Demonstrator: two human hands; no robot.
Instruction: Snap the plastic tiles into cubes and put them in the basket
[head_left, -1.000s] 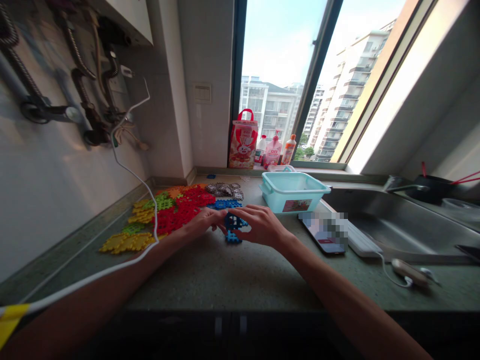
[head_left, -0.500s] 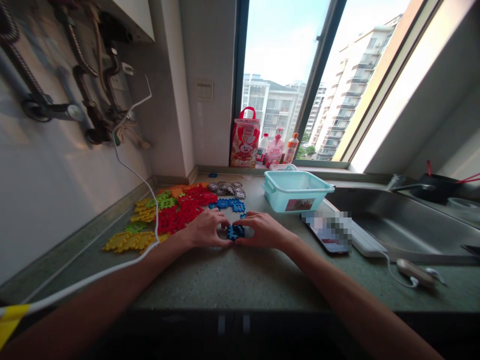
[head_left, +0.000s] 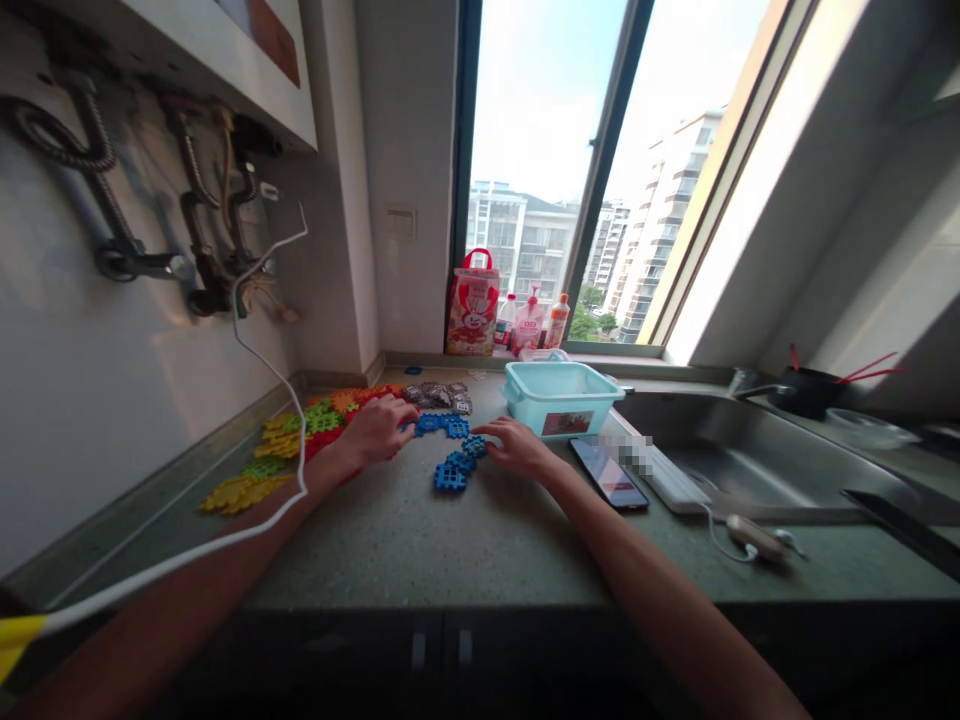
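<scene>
Blue interlocking pieces (head_left: pixel 450 476) lie on the grey-green counter (head_left: pixel 480 560) between my hands, with more blue pieces (head_left: pixel 442 425) just behind them. My left hand (head_left: pixel 381 428) is over the edge of the red pieces, its fingertips at the left end of the rear blue row; whether it grips one is hidden. My right hand (head_left: pixel 514 445) has its fingers apart beside the right side of the nearer blue pieces, holding nothing. Orange, green (head_left: pixel 321 415) and yellow pieces (head_left: pixel 244 493) spread left of my left hand. Brown-grey pieces (head_left: pixel 442 395) lie behind the blue ones.
A light blue basket (head_left: pixel 562 400) stands right of the pieces. A phone (head_left: pixel 609 474) and a white power strip (head_left: pixel 675 480) lie before the sink (head_left: pixel 750 450). A white cable (head_left: pixel 247 530) crosses over my left forearm. Bottles and a red bag (head_left: pixel 474 310) stand by the window.
My hands have let go of the blue pieces between them and moved apart; the left went back and left, the right slightly back. The view has shifted a little right.
</scene>
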